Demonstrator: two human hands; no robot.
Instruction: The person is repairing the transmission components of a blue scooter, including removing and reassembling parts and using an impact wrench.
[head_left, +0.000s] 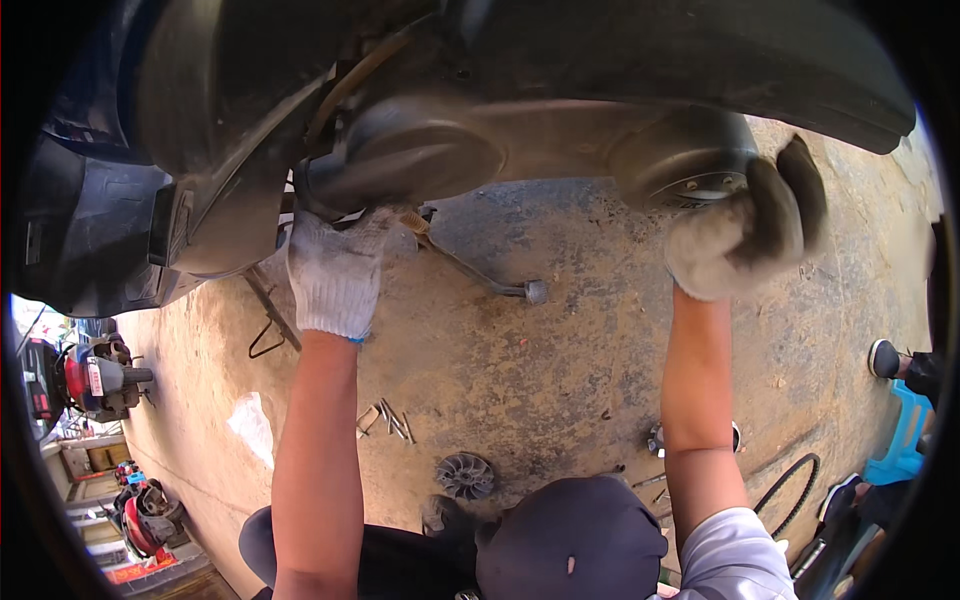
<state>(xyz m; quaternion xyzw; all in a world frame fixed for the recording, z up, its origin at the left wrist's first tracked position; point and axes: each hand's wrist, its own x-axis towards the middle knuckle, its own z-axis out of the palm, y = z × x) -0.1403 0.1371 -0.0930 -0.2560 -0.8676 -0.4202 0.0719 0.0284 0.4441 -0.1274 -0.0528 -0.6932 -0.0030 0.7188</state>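
Observation:
A long dark engine side cover [545, 135] with two rounded ends, slightly blurred, lies along the underside of a dark scooter body [640, 50]. My left hand [340, 265], in a white knit glove, is closed at the cover's left end; its fingertips are hidden behind the cover. My right hand [745, 230], in a white glove with dark fingers, is beside the cover's right end. Its fingers stretch upward, apart and smeared by motion, with nothing visible in them. Below the cover, a metal lever [470, 268] with a rounded end sticks out near my left hand.
Before my knees lie a finned fan wheel [465, 476] and several bolts [397, 422]. A black drive belt [800, 480] is at right, near a blue stool [903, 430] and another person's shoe [884, 358]. White plastic [252, 428] lies left; another scooter [95, 380] stands beyond.

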